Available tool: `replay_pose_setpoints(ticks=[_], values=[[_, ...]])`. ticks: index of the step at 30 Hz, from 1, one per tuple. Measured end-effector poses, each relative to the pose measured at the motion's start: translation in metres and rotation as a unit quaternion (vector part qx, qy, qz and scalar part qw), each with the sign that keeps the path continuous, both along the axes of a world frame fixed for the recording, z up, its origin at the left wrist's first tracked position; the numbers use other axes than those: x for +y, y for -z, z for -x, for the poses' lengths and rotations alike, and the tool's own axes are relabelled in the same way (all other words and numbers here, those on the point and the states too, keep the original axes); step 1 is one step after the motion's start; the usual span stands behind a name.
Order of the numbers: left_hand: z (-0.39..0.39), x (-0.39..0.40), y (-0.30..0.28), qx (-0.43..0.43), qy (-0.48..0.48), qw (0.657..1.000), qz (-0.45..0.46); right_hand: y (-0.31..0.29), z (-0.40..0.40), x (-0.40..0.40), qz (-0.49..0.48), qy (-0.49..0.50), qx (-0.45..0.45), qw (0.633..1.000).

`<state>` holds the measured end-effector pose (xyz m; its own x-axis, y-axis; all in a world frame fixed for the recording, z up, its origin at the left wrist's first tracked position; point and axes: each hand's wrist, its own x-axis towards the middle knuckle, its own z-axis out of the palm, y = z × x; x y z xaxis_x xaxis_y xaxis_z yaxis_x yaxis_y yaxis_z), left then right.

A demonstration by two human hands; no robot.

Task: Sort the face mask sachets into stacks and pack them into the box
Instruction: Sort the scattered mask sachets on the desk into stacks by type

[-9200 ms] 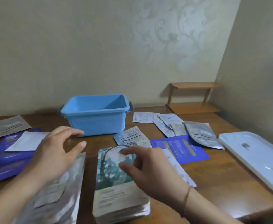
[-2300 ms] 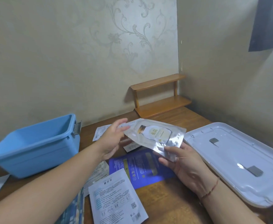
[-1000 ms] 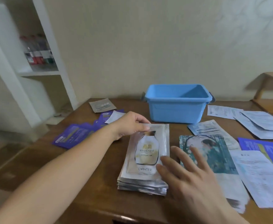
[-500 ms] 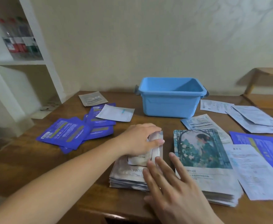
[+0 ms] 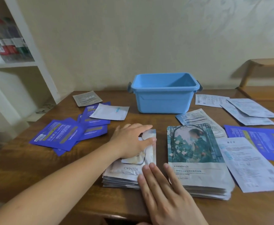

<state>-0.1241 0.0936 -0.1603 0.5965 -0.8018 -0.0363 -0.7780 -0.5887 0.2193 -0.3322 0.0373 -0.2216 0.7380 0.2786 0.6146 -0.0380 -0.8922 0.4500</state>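
Note:
A stack of silver sachets [image 5: 129,172] lies at the table's near edge. My left hand [image 5: 131,140] rests flat on its top, fingers curled over the far right corner. My right hand [image 5: 162,190] lies flat with fingertips on the stack's near right corner. Right beside it is a thicker stack of teal picture sachets [image 5: 196,161]. The empty blue box [image 5: 164,93] stands behind both stacks. Loose blue sachets [image 5: 60,135] are spread on the left, white and grey ones [image 5: 248,109] on the right.
A white sachet [image 5: 110,112] and a grey one [image 5: 87,98] lie left of the box. A blue sachet [image 5: 263,140] and a white one [image 5: 250,164] lie at the right. White shelves [image 5: 11,62] stand left; a wooden rack [image 5: 263,67] is at the back right.
The silver sachet I picked up on the right now lies on top of the silver stack. Both hands have settled onto that stack; little differs over the last half second.

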Motion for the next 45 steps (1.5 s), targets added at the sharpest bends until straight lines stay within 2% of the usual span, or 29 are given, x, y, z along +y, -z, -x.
replay_pose_setpoints(ticks=[3,10,17,20,23,26,29,31,34,36,37,42,45], values=[[-0.004,0.004,0.001,0.038,-0.009,0.999,0.025,-0.006,0.001,0.0,-0.022,-0.015,-0.01,1.0],[-0.002,0.004,-0.001,0.031,-0.028,0.999,-0.01,0.001,0.002,0.001,-0.01,0.001,-0.027,1.0],[-0.002,0.004,0.003,0.027,-0.04,0.999,-0.001,0.008,0.01,0.0,-0.006,0.03,0.021,0.999],[-0.002,0.005,-0.002,0.021,-0.036,0.999,0.001,-0.005,0.013,-0.001,-0.038,0.001,0.034,0.999],[-0.001,0.0,-0.015,0.007,-0.03,0.999,0.013,-0.022,0.022,-0.013,-0.061,-0.04,0.003,0.997],[0.003,-0.019,-0.034,-0.004,0.0,0.997,0.079,-0.042,0.04,-0.044,-0.13,-0.063,-0.053,0.988],[0.015,-0.062,-0.049,-0.019,0.058,0.989,0.138,-0.064,0.058,-0.097,-0.249,-0.049,-0.114,0.961],[0.019,-0.098,-0.053,0.004,0.053,0.993,0.101,-0.074,0.064,-0.137,-0.322,0.018,-0.119,0.939],[0.014,-0.144,-0.047,0.066,0.029,0.997,-0.011,-0.083,0.054,-0.193,-0.435,0.171,-0.021,0.884],[0.01,-0.159,-0.04,0.108,0.018,0.993,-0.043,-0.085,0.035,-0.226,-0.508,0.215,0.053,0.832],[0.008,-0.162,-0.036,0.118,0.015,0.992,-0.046,-0.085,0.024,-0.239,-0.526,0.233,0.085,0.814],[0.008,-0.17,-0.026,0.156,0.053,0.985,-0.059,-0.077,-0.028,-0.269,-0.51,0.328,0.176,0.776],[0.009,-0.175,-0.026,0.16,0.063,0.982,-0.083,-0.074,-0.046,-0.272,-0.502,0.372,0.179,0.76]])
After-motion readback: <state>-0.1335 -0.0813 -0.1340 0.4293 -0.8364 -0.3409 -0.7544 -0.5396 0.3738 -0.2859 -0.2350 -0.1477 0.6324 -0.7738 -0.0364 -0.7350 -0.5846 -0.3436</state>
